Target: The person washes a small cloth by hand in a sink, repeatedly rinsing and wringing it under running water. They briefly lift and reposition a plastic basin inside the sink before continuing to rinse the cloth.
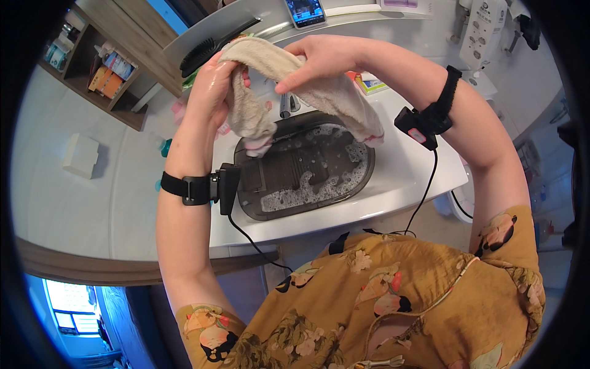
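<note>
A damp, cream-coloured towel (332, 94) with pinkish ends hangs in an arch over a dark oval washbasin tub (302, 159). My left hand (216, 83) grips it at the upper left, its skin wet and shiny. My right hand (309, 57) holds the towel's upper middle between the thumb and the fingers. One end droops over the tub's left rear rim, the other over its right rear side. Sudsy water lies in the tub, beside a ribbed washboard part (281, 166).
The tub stands in a white sink (396, 184). Behind are a black hairbrush (198, 57), a propped phone (305, 13) and the tap (286, 106). A wooden shelf (78, 69) is at the upper left. Cables hang from both forearm straps.
</note>
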`<state>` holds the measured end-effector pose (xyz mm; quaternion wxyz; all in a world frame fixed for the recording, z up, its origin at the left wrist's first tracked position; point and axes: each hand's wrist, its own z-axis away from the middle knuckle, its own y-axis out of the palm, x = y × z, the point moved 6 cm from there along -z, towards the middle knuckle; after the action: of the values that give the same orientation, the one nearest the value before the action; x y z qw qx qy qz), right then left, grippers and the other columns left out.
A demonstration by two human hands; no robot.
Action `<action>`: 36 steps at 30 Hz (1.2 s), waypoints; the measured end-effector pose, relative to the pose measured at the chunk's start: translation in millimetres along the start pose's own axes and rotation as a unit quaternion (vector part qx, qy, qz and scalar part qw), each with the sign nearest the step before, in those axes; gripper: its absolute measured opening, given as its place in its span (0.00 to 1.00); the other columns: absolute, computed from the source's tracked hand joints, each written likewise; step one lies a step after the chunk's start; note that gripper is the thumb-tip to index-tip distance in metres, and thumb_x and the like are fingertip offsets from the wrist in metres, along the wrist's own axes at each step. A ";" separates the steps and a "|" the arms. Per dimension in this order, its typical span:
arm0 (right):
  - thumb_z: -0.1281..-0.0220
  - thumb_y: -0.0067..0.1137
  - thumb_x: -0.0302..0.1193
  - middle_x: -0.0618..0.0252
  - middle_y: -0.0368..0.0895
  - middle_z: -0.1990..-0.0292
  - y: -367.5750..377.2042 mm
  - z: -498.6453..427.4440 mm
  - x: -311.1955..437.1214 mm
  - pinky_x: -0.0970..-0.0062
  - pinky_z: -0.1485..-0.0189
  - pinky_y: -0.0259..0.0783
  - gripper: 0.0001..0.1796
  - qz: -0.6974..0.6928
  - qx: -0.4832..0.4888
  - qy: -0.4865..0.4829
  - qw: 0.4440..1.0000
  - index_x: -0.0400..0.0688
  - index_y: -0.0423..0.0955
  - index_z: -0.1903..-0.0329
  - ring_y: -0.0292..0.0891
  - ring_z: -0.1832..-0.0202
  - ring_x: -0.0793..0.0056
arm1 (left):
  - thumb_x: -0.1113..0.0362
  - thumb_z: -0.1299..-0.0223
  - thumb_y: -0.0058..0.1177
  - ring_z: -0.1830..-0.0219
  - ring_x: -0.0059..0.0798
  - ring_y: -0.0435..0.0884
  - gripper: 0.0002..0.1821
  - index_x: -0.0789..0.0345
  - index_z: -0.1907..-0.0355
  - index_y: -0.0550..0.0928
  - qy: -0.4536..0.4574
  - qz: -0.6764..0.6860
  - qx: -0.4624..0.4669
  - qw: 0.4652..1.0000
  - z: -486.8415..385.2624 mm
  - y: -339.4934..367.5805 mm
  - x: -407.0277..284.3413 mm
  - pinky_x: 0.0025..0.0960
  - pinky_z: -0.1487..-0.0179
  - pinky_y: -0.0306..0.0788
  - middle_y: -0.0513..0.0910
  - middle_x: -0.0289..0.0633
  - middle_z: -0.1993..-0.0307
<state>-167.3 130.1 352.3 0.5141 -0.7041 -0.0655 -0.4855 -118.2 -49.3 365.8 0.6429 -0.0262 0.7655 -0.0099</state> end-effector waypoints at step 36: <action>0.46 0.62 0.19 0.71 0.78 0.56 21.7 34.8 -71.7 0.77 0.46 0.72 0.22 -0.287 -0.132 -0.099 0.944 0.45 0.71 0.48 0.75 0.52 0.82 | 0.56 0.25 0.43 0.36 0.42 0.74 0.22 0.67 0.37 0.71 -0.025 0.348 -0.179 0.920 28.2 26.7 153.7 0.48 0.31 0.69 0.74 0.47 0.37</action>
<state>-170.3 176.7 284.2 0.2462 -0.7618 -0.2506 -0.5443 -117.6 -30.2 208.5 0.6097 0.1272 0.6987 0.3520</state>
